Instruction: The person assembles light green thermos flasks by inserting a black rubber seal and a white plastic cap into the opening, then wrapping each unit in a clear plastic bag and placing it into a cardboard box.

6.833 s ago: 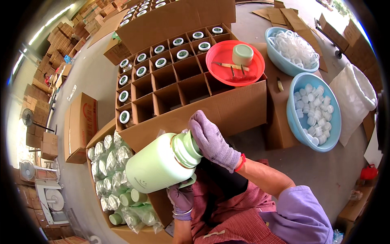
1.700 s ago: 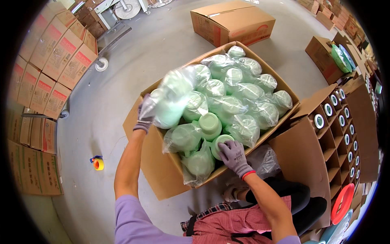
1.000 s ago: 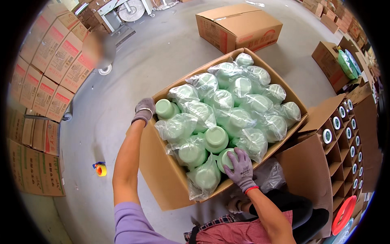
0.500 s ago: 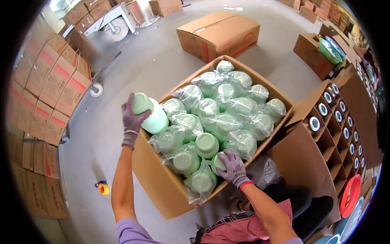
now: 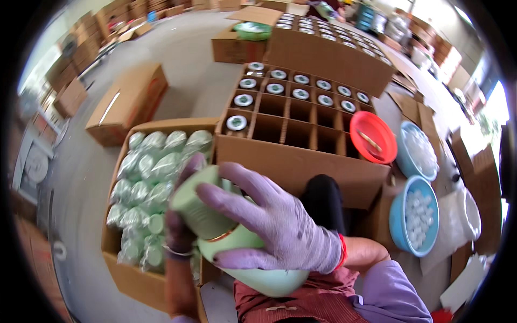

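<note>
A pale green bottle (image 5: 253,269) lies close under the camera, held in both gloved hands. My right hand (image 5: 274,226) wraps over its neck and shoulder. My left hand (image 5: 180,237) grips the green cap end (image 5: 196,207) from the left. Behind my hands, an open carton (image 5: 129,269) holds several green bottles in clear plastic bags (image 5: 145,183). Ahead stands a divided carton (image 5: 301,156) with capped bottles (image 5: 237,123) in its far and left cells; the near cells are bare.
A red bowl (image 5: 374,137) and two blue bowls of white caps (image 5: 414,215) (image 5: 417,153) sit on the right. A closed carton (image 5: 129,102) lies at the left on the grey floor, and more filled cartons (image 5: 323,48) stand behind.
My left hand lifted a green bottle out of the bagged carton and brought it in front of me. My right hand left the carton and closed on the bottle. The view swung right toward the divided carton.
</note>
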### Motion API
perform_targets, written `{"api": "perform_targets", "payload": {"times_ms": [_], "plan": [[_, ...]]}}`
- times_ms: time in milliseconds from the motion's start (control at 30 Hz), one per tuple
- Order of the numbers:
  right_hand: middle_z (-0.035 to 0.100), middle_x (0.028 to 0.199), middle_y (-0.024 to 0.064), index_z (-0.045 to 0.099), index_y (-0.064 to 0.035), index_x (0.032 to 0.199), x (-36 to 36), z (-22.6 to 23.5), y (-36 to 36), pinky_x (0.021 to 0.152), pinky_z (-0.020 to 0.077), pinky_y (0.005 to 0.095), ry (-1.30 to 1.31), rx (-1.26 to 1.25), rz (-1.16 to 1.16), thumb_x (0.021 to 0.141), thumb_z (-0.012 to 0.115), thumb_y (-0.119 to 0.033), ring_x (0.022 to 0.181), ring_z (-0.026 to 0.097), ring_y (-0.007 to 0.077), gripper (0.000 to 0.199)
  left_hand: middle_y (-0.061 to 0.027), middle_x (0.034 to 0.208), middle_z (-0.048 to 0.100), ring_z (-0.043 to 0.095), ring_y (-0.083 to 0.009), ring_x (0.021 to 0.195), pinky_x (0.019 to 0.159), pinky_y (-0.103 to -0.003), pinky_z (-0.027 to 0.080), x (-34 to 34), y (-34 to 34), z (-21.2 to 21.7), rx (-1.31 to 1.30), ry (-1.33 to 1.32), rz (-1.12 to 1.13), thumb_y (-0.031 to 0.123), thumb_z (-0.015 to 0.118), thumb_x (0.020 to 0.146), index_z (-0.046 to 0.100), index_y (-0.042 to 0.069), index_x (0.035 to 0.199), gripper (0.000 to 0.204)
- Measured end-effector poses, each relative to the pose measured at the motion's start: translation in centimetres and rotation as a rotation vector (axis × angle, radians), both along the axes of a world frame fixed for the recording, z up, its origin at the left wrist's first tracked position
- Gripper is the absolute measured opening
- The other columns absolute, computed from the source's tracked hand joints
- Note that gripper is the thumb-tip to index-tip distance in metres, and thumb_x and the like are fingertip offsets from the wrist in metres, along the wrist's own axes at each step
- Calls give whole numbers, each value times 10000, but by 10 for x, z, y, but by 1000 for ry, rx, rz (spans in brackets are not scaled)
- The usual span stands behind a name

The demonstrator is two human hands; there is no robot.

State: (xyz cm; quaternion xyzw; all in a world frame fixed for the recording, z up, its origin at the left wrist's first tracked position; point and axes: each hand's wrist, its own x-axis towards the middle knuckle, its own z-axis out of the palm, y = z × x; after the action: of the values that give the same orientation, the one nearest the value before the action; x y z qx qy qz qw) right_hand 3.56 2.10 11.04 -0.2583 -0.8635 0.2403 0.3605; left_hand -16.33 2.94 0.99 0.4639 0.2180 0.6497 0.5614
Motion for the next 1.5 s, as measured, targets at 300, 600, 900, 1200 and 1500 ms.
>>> {"api": "perform_targets", "payload": {"times_ms": [300, 600, 900, 1200, 1500], "plan": [[466, 1395, 261, 375, 30, 1443, 163, -135, -50, 1059, 433, 439, -52, -388, -586, 858, 732, -420, 1287, 501, 381, 820, -154, 1369, 546, 505, -237, 1269, 1094, -372, 367, 148, -48, -53, -162, 344, -118, 358, 420, 1044, 339, -30, 1492, 598], [501, 1247, 114, 420, -61, 1292, 217, -135, 32, 1012, 454, 386, 769, -570, -503, 725, 831, -123, 1202, 484, 216, 703, -178, 1387, 504, 558, -203, 1185, 1019, -321, 437, 173, -32, -43, -393, 461, -304, 371, 563, 1006, 178, 7, 1547, 758], [481, 1327, 138, 630, -121, 1096, 440, -179, 186, 1033, 365, 582, -516, 95, -1459, 732, 777, -235, 1217, 467, 371, 409, -56, 1168, 605, 587, -122, 994, 897, -275, 488, 172, -10, -28, -685, 707, -725, 253, 813, 814, 411, 26, 1429, 769], [603, 1213, 88, 750, -139, 973, 401, -176, 217, 1085, 278, 657, -1126, 6, -1132, 858, 637, -289, 1249, 479, 305, 221, -56, 1221, 607, 576, -162, 1146, 1007, -307, 456, 179, -14, -4, -864, 674, -727, 123, 823, 760, 477, 13, 1387, 725], [607, 984, 42, 525, -21, 1045, 336, -67, 107, 834, 472, 248, 600, -58, -652, 951, 542, 21, 908, 576, 92, 105, -164, 1293, 570, 590, -311, 1171, 993, -453, 506, 122, -20, 95, 86, 766, -25, 300, 928, 571, 478, -8, 1369, 967]]}}
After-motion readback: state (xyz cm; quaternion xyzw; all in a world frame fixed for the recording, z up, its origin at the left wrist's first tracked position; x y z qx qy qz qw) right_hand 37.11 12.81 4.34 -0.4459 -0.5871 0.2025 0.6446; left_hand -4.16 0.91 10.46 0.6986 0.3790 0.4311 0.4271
